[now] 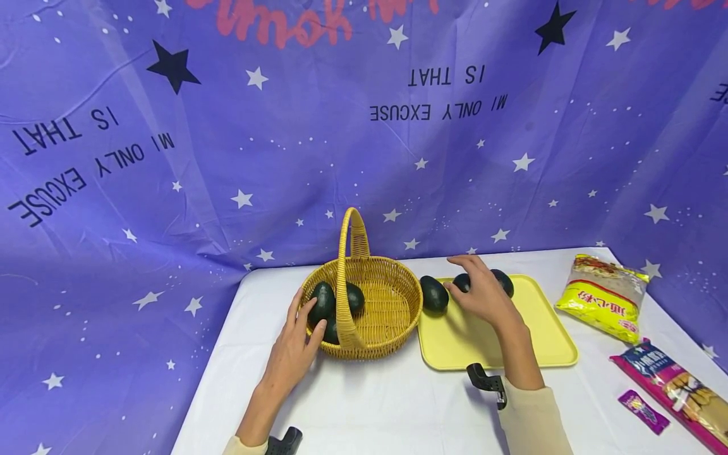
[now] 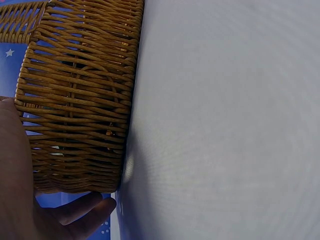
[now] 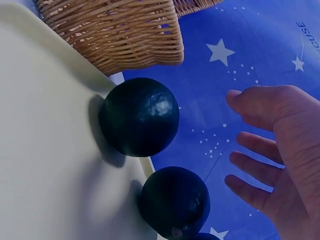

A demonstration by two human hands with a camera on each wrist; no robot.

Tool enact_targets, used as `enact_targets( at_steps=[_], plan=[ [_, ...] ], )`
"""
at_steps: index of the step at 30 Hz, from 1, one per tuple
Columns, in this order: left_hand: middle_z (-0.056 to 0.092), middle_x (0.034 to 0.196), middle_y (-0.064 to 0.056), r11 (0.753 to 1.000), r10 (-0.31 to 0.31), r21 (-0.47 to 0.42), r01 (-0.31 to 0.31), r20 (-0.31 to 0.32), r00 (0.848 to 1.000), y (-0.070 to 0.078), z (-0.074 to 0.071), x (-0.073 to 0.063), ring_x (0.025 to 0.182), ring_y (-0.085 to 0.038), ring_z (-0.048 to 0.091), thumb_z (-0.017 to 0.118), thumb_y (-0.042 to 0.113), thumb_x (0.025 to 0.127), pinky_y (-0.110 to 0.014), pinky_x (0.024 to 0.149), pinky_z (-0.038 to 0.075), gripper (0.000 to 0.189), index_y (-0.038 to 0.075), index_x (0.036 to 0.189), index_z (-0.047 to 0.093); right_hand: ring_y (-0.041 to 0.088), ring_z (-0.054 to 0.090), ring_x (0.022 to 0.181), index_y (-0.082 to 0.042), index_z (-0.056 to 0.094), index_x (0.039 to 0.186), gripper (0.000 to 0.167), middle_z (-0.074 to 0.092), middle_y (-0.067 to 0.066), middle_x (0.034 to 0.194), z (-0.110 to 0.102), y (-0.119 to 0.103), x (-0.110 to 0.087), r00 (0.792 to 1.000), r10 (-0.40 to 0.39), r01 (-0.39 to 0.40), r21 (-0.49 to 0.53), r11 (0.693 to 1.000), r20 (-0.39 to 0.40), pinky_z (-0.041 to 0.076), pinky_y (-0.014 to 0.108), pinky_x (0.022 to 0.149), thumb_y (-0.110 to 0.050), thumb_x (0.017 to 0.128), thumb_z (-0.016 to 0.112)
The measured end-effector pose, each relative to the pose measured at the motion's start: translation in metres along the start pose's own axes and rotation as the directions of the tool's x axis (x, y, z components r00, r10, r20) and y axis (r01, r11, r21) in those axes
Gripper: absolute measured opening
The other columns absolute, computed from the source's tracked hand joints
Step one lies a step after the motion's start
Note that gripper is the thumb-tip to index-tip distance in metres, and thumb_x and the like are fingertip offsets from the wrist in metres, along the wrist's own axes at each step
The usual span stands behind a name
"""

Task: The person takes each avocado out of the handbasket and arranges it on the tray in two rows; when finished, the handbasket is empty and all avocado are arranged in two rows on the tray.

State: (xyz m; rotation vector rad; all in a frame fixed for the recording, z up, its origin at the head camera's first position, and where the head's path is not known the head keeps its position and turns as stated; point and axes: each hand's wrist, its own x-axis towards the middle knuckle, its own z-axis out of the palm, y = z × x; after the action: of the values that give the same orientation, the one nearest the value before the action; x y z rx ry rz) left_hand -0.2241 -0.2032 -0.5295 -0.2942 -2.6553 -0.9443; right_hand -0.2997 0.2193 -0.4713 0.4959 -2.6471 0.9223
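Note:
A yellow wicker basket (image 1: 392, 344) with a tall handle holds three dark green avocados (image 1: 323, 299) on its left side. My left hand (image 1: 292, 351) holds the basket's left side, thumb over the rim. In the left wrist view, its other fingers (image 2: 95, 215) lie along the outside of the weave. My right hand (image 1: 483, 294) hovers over the yellow tray (image 1: 500, 354), fingers spread and holding nothing. Three avocados lie near the tray's far edge, the left one (image 1: 435, 294) next to the basket. The right wrist view shows a gap between this hand and the nearest avocado (image 3: 140, 117).
On the white tablecloth (image 1: 352, 404), right of the tray, lie a yellow food bag (image 1: 603, 297), a long pink-and-blue packet (image 1: 677, 392) and a small purple packet (image 1: 644, 411). A purple star-patterned cloth (image 1: 318, 158) hangs behind the table.

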Motion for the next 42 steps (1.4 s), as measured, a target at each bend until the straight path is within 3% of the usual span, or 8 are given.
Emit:
enact_targets(
  at_steps=[18,23,29,34,42],
  plan=[
    [0.013,0.181,-0.003,1.0,0.003,0.001,-0.003,-0.008,1.0,0.0,0.001,-0.001,0.104,-0.031,0.068,0.05,0.05,0.113,-0.054,0.084,0.055,0.062,0.016,0.166,0.043,0.041,0.053,0.141,-0.005,0.059,0.15,0.059,0.056,0.017,0.151,0.012,-0.013,0.004,0.998,-0.039,0.039,0.018,0.999,0.04,0.042,0.059,0.117,-0.023,0.099,0.08],
    [0.014,0.181,-0.004,1.0,0.005,0.001,-0.005,-0.01,1.0,-0.001,0.001,-0.001,0.095,-0.025,0.067,0.05,0.049,0.114,-0.05,0.08,0.055,0.062,0.016,0.166,0.043,0.039,0.054,0.141,-0.005,0.059,0.15,0.058,0.056,0.017,0.151,0.015,-0.019,0.004,0.997,-0.064,0.063,0.022,0.998,0.043,0.043,0.058,0.116,-0.023,0.099,0.079],
    [0.015,0.18,-0.007,1.0,0.01,-0.001,-0.01,-0.011,1.0,0.0,0.001,-0.001,0.108,-0.031,0.069,0.051,0.049,0.113,-0.053,0.085,0.055,0.062,0.015,0.165,0.043,0.038,0.055,0.14,-0.005,0.058,0.15,0.058,0.056,0.016,0.15,0.018,-0.026,0.006,0.994,-0.089,0.088,0.023,0.996,0.058,0.045,0.056,0.115,-0.023,0.099,0.079],
    [0.015,0.18,-0.006,1.0,0.008,-0.008,-0.008,-0.006,1.0,0.0,0.0,0.0,0.095,-0.023,0.067,0.051,0.049,0.113,-0.048,0.08,0.054,0.063,0.015,0.165,0.043,0.038,0.056,0.14,-0.006,0.059,0.15,0.057,0.057,0.016,0.15,0.02,-0.032,0.007,0.992,-0.1,0.098,0.022,0.995,0.072,0.046,0.056,0.115,-0.021,0.099,0.079],
    [0.013,0.181,-0.003,1.0,0.002,-0.009,-0.002,-0.001,1.0,-0.001,0.001,0.0,0.089,-0.016,0.064,0.05,0.05,0.113,-0.045,0.078,0.054,0.062,0.017,0.166,0.043,0.038,0.059,0.136,-0.008,0.059,0.15,0.058,0.057,0.015,0.15,0.027,-0.041,0.008,0.99,-0.114,0.113,0.013,0.994,0.086,0.049,0.057,0.111,-0.023,0.099,0.079]
  ],
)
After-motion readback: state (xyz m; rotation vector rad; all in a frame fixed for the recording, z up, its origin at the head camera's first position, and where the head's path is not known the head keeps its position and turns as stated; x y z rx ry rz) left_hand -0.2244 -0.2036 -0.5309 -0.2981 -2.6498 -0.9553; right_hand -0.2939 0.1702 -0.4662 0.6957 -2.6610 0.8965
